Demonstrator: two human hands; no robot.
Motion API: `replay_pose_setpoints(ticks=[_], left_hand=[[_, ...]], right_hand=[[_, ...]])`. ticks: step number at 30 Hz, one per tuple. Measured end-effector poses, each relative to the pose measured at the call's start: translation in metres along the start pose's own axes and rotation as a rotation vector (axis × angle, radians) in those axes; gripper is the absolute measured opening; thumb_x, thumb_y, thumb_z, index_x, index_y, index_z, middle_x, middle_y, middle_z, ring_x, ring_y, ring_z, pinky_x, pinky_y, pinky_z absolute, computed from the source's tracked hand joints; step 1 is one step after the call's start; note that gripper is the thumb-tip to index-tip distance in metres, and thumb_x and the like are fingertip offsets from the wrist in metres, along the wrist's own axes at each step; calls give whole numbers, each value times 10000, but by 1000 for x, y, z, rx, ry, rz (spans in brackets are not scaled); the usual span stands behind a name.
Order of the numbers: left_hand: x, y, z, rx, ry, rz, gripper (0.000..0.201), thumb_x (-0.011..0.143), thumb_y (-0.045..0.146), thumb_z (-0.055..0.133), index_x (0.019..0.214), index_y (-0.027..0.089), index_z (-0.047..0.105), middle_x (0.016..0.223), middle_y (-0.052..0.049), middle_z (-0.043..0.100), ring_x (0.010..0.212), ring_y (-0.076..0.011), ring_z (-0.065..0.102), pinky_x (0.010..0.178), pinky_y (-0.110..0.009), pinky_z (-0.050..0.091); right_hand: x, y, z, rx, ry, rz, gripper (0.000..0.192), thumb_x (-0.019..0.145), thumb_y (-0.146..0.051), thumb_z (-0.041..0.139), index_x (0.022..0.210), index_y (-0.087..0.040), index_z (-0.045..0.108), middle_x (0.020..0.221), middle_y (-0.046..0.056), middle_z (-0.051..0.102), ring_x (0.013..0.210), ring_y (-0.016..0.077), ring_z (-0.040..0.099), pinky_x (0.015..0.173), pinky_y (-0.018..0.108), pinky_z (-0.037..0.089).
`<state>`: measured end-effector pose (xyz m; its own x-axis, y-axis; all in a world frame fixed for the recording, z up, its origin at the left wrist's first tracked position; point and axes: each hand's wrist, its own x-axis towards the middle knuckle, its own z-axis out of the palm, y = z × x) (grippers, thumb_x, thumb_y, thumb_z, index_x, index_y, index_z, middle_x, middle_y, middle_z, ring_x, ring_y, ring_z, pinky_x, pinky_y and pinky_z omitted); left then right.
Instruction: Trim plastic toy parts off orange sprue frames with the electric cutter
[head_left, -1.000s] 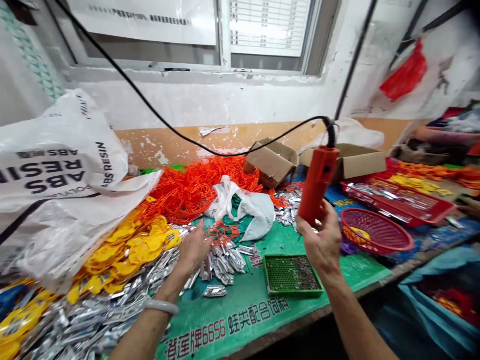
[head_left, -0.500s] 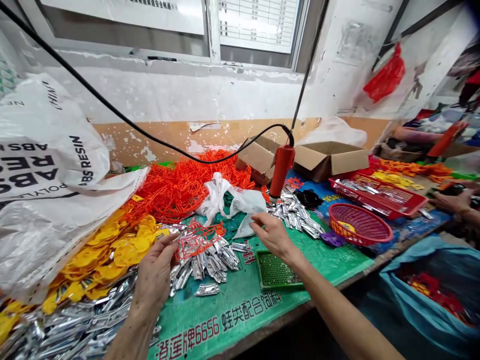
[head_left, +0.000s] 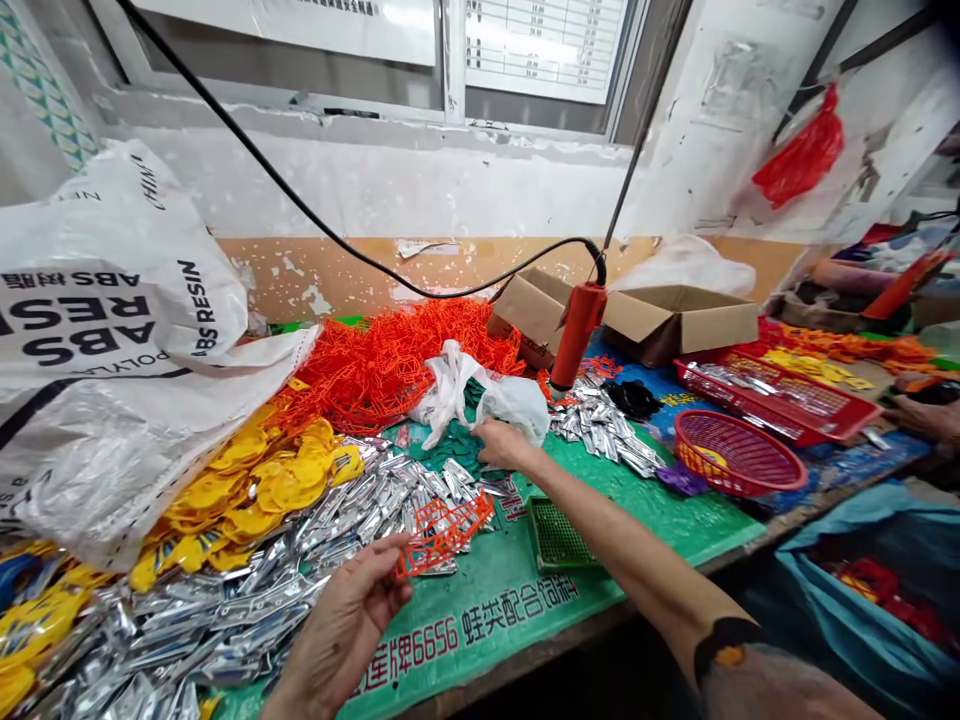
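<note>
My left hand (head_left: 352, 610) is closed on the edge of an orange plastic lattice frame (head_left: 446, 530), which it holds above silver metal-looking pieces (head_left: 352, 505) and the green sheet (head_left: 420, 620). Farther back, my right hand (head_left: 506, 445) reaches to the mouth of a white plastic bag (head_left: 517, 400). Its fingers are bent together among small dark green pieces (head_left: 454, 447) that spill from the bag. What the fingertips pinch, if anything, is too small to make out. A green mesh basket (head_left: 562, 535) sits below my right forearm.
Behind lies a tangled orange heap (head_left: 405, 350); yellow pieces (head_left: 277, 480) pile at left beside a white sack (head_left: 150, 320). A red corded tool (head_left: 579, 335) hangs before cardboard boxes (head_left: 679, 325). Red baskets (head_left: 739, 460) stand at right, near another person's hand (head_left: 930, 405).
My right hand has moved from above the sheet to the dark green pieces at the white bag. My left hand has come nearer and rightward, still holding the orange frame. The view has shifted.
</note>
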<state>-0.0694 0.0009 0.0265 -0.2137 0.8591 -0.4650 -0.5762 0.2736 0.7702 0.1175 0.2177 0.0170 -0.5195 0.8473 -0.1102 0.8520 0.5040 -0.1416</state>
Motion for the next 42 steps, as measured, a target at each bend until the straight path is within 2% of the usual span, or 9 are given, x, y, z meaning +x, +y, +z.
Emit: replay_pose_setpoints(ticks=[5,12,19,21,24,28,30,35,42], left_hand=[[-3,-6,3,147,-36,98,455,492,76,851,929,145,744,755,-6,699,657,-119,630,637,-208,541],[2,-12,10,499,74,433,250,634,336,759,834,192,721,655,1,681,588,-189,640,632,-304,517],[0,-5,3,928,189,991,91,765,325,667,792,268,732,731,-37,668,739,-248,622,768,-371,485],[-2,1,4,916,221,1044,92,768,348,674,765,266,714,775,-45,643,813,-257,605,833,-387,476],[-3,7,11,576,172,786,155,784,392,670,786,239,645,975,-56,682,951,-252,628,879,-381,501],[4,4,20,-77,101,258,91,805,269,653,832,200,601,830,-20,723,772,-188,693,718,-312,569],[9,-1,24,-163,117,181,26,832,199,605,821,178,613,793,-26,729,723,-172,698,687,-293,575],[12,-17,31,-217,108,69,163,915,213,507,849,151,643,810,-66,749,689,-175,703,659,-307,584],[1,-35,38,-234,32,44,87,810,217,677,890,185,688,882,-43,756,719,-161,693,630,-256,558]], right_hand=[[5,2,-2,-41,-35,-24,340,926,-337,584,1220,-166,571,1232,98,602,1054,224,624,880,434,547],[5,-7,5,-59,-19,-63,324,928,-334,581,1206,-166,579,1220,94,609,1046,219,627,879,430,547],[6,-7,16,15,99,-22,313,931,-333,578,1193,-162,585,1195,92,620,1021,212,635,861,417,554],[4,-5,16,65,171,-5,310,927,-336,585,1182,-160,587,1178,87,626,1000,205,640,844,409,560],[-9,-7,12,162,319,-14,278,961,-288,521,1194,-156,596,1156,98,626,974,193,640,836,381,550],[-55,-29,6,309,465,-141,351,997,-196,373,1253,-183,613,1041,93,636,932,165,630,825,300,519],[-85,-44,8,368,475,-251,334,982,-195,416,1239,-231,626,989,53,646,904,141,633,800,259,519],[-136,-68,26,407,661,-495,379,917,-100,446,1217,-248,624,930,66,637,824,165,609,709,280,524],[-152,-67,27,416,506,-536,371,880,-113,497,1238,-190,553,1119,137,620,999,225,614,847,374,562]])
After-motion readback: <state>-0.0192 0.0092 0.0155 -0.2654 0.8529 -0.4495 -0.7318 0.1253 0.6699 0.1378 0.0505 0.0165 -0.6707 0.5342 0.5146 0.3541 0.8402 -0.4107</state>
